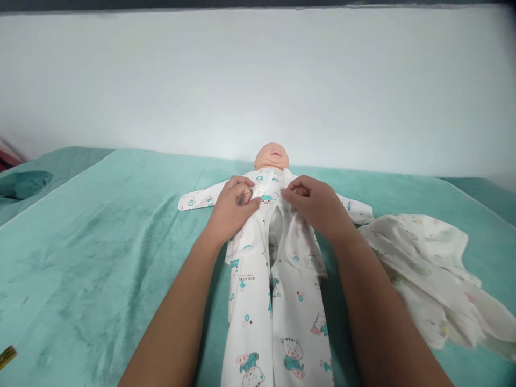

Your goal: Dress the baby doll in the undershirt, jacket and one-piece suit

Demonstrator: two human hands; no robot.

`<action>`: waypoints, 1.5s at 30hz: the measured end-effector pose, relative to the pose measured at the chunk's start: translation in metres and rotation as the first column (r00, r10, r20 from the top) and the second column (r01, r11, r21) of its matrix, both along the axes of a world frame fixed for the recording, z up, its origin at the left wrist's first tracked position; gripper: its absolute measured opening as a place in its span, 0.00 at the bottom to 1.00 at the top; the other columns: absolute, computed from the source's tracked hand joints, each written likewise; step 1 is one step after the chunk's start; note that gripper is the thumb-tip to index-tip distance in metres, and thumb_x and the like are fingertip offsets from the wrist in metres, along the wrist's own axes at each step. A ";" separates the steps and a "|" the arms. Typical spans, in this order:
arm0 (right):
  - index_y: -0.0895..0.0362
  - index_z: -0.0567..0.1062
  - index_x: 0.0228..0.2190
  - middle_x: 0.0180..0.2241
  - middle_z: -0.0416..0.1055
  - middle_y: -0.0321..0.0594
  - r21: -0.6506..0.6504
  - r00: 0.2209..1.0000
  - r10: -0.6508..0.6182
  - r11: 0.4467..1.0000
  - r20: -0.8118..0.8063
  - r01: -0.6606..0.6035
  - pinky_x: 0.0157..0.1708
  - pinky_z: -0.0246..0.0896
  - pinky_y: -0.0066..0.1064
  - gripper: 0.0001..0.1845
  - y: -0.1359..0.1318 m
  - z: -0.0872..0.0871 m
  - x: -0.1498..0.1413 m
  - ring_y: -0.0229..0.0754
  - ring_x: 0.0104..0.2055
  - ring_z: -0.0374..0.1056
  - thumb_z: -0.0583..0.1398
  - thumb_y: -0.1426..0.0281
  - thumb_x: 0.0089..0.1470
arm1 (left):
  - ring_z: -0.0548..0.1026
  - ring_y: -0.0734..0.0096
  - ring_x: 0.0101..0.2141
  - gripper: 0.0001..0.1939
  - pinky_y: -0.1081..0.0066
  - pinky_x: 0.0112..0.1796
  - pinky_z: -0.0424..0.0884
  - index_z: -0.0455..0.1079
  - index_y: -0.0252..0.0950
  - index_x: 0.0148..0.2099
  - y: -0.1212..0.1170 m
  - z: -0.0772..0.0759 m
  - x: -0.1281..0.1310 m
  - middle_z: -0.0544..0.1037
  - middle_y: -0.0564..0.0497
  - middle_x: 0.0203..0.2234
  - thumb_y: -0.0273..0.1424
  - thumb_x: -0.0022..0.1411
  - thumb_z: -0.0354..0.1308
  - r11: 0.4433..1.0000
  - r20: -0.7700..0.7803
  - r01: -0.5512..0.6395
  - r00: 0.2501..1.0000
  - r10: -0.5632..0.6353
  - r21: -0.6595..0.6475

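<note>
A baby doll [271, 157] lies on its back, dressed in a white baby shirt [269, 180] and white baby trousers [300, 306] with small teal and pink animal prints. The shirt's front overlaps at the chest and parts below, over the belly. On the left of the chest, my left hand [237, 205] has its fingers curled against the shirt cloth, thumb lying on it. Across from it, my right hand [310, 201] pinches the shirt's front edge between thumb and forefinger. Both sleeves stretch out sideways.
Under the doll is a teal plush cover [100, 258]. To the right lies a crumpled white printed cloth [427, 269], close to my right forearm. A pale wall [258, 80] stands behind. At the lower left edge is a small yellow-and-black item [7, 356].
</note>
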State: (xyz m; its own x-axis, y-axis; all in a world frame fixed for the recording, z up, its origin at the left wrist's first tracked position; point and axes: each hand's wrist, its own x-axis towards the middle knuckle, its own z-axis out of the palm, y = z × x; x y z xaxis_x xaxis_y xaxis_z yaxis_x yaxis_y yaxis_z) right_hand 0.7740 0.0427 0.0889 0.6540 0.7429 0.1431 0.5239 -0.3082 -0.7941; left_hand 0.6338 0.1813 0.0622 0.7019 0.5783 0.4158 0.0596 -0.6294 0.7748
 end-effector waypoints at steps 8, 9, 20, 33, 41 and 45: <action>0.55 0.71 0.38 0.31 0.73 0.39 -0.062 0.986 -0.166 0.985 -0.031 0.164 0.30 0.57 0.33 0.25 0.000 -0.023 0.026 0.43 0.31 0.66 0.61 0.48 0.47 | 0.71 0.69 0.28 0.08 0.68 0.31 0.67 0.62 0.41 0.34 0.013 0.001 -0.006 0.72 0.56 0.26 0.23 0.52 0.53 0.964 -0.173 -0.266 0.949 0.262 0.002; 0.56 0.72 0.37 0.31 0.73 0.39 -0.038 0.987 -0.146 0.989 -0.072 0.143 0.30 0.57 0.33 0.24 -0.002 -0.027 0.027 0.43 0.30 0.66 0.61 0.49 0.47 | 0.71 0.68 0.29 0.10 0.67 0.32 0.68 0.62 0.41 0.34 0.018 0.000 -0.008 0.73 0.55 0.27 0.22 0.51 0.53 0.956 -0.207 -0.293 0.934 0.292 0.027; 0.51 0.74 0.34 0.36 0.76 0.49 -0.259 0.861 -0.455 0.824 0.226 0.504 0.37 0.60 0.43 0.13 -0.091 -0.059 0.105 0.53 0.37 0.70 0.60 0.57 0.49 | 0.73 0.51 0.45 0.22 0.56 0.40 0.68 0.68 0.39 0.46 0.041 -0.006 -0.033 0.73 0.41 0.46 0.15 0.53 0.45 0.710 -0.270 -0.570 0.668 0.694 0.414; 0.54 0.73 0.45 0.50 0.72 0.44 -0.116 0.865 0.239 0.971 0.442 -0.209 0.52 0.58 0.43 0.15 0.058 0.002 -0.015 0.50 0.53 0.64 0.54 0.64 0.59 | 0.67 0.56 0.55 0.22 0.54 0.56 0.57 0.66 0.49 0.61 0.048 -0.039 0.005 0.74 0.47 0.53 0.32 0.68 0.46 0.822 -0.289 -0.241 0.854 0.432 0.517; 0.57 0.72 0.49 0.52 0.69 0.51 -0.736 0.670 0.629 0.652 0.393 -0.180 0.31 0.59 0.36 0.25 0.143 0.024 -0.005 0.52 0.41 0.70 0.61 0.62 0.48 | 0.71 0.52 0.48 0.19 0.53 0.51 0.60 0.70 0.46 0.55 0.056 -0.032 0.000 0.77 0.45 0.46 0.31 0.65 0.48 0.795 -0.349 -0.376 0.749 0.563 0.476; 0.54 0.69 0.53 0.55 0.67 0.47 -0.729 0.700 0.617 0.654 0.359 -0.202 0.28 0.57 0.34 0.31 0.132 0.028 0.010 0.51 0.43 0.69 0.61 0.63 0.46 | 0.73 0.53 0.46 0.18 0.56 0.47 0.62 0.70 0.43 0.55 0.055 -0.027 -0.002 0.78 0.45 0.44 0.30 0.65 0.47 0.785 -0.332 -0.427 0.736 0.590 0.448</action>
State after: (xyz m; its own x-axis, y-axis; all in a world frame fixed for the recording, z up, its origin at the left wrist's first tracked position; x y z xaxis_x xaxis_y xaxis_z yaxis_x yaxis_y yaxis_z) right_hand 0.7844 0.1744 0.1165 0.2094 0.9520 -0.2234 0.9730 -0.2256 -0.0495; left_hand 0.6320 0.2360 0.0351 0.4879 0.7901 0.3711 0.7198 -0.6046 0.3410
